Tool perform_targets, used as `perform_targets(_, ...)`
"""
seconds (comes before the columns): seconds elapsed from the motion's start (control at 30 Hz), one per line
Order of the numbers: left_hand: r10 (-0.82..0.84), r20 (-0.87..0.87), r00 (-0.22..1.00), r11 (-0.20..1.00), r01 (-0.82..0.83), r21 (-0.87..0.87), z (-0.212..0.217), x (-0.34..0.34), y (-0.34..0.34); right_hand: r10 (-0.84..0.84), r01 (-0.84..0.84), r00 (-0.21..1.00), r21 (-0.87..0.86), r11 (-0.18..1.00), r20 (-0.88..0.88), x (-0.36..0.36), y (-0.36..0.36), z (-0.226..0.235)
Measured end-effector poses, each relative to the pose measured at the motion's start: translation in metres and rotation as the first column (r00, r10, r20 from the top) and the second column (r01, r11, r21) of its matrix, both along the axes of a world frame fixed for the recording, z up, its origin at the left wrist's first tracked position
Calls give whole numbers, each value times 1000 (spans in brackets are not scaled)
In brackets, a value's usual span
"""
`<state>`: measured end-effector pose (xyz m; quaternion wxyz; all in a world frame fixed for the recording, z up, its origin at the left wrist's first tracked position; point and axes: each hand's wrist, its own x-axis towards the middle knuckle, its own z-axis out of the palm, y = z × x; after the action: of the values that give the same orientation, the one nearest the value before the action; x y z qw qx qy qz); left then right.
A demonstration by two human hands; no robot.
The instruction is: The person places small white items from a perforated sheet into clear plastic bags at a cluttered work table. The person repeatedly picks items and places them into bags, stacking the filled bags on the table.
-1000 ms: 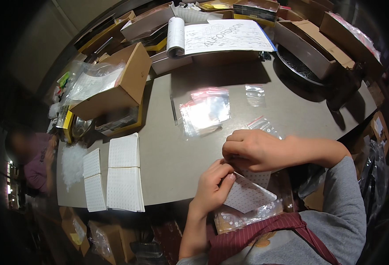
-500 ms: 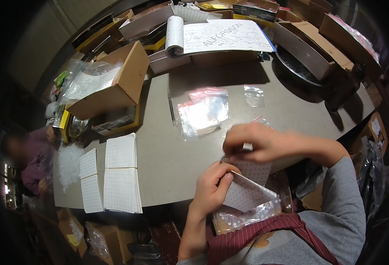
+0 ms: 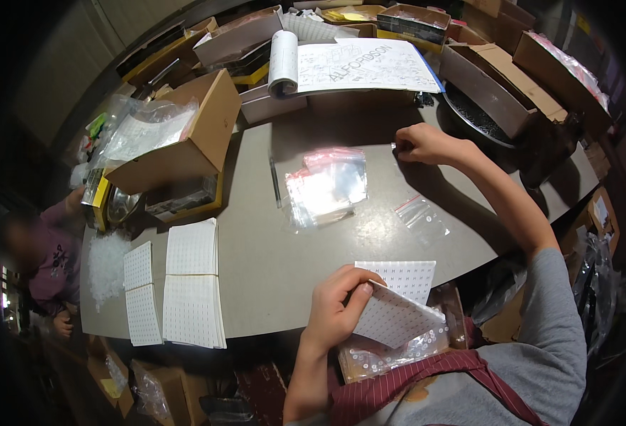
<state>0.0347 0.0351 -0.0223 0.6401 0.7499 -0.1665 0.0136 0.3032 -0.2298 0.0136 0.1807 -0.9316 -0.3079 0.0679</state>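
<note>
In my left hand (image 3: 335, 305) is a folded white sheet (image 3: 398, 312) printed with rows of small marks, pinched between thumb and fingers at the table's near edge. My right hand (image 3: 423, 144) reaches out to the far right of the tabletop, its fingers closed; a small white piece (image 3: 394, 147) shows at the fingertips. The spot where a small clear zip bag lay is mostly covered by this hand. Nearer to me lies another clear zip bag (image 3: 423, 216) with a red strip and small pieces inside. Left of it is a shiny pile of zip bags (image 3: 327, 186).
Two banded stacks of printed sheets (image 3: 192, 305) (image 3: 141, 284) lie at left beside a heap of clear plastic bits (image 3: 107, 259). A pen (image 3: 275, 183), cardboard boxes (image 3: 178, 142), an open pad (image 3: 362, 67) and a round black pan (image 3: 469, 106) surround the workspace. A person (image 3: 56, 263) sits far left.
My right hand has moved from above the printed sheet to the far right of the table, uncovering the nearer zip bag. My left hand keeps its hold on the sheet.
</note>
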Motion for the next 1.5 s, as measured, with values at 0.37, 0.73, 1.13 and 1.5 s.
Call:
perform_targets(0.37, -51, -132, 990, 981, 25, -190, -6, -5, 4, 261, -126, 833, 292, 948, -489, -87, -12, 28)
perform_targets(0.73, -35, -181, 983, 949, -24, -315, -5, -9, 5, 163, -137, 975, -170, 976, 150, -123, -7, 9)
perform_targets(1.13, 193, -179, 965, 604, -261, -753, -21, -20, 11, 221, -161, 969, 402, 902, -108, -106, -40, -32)
perform_targets(1.5, 182, -140, 973, 667, -227, -709, -19, -19, 8, 546, -56, 705, 732, 679, -453, -228, -26, -7)
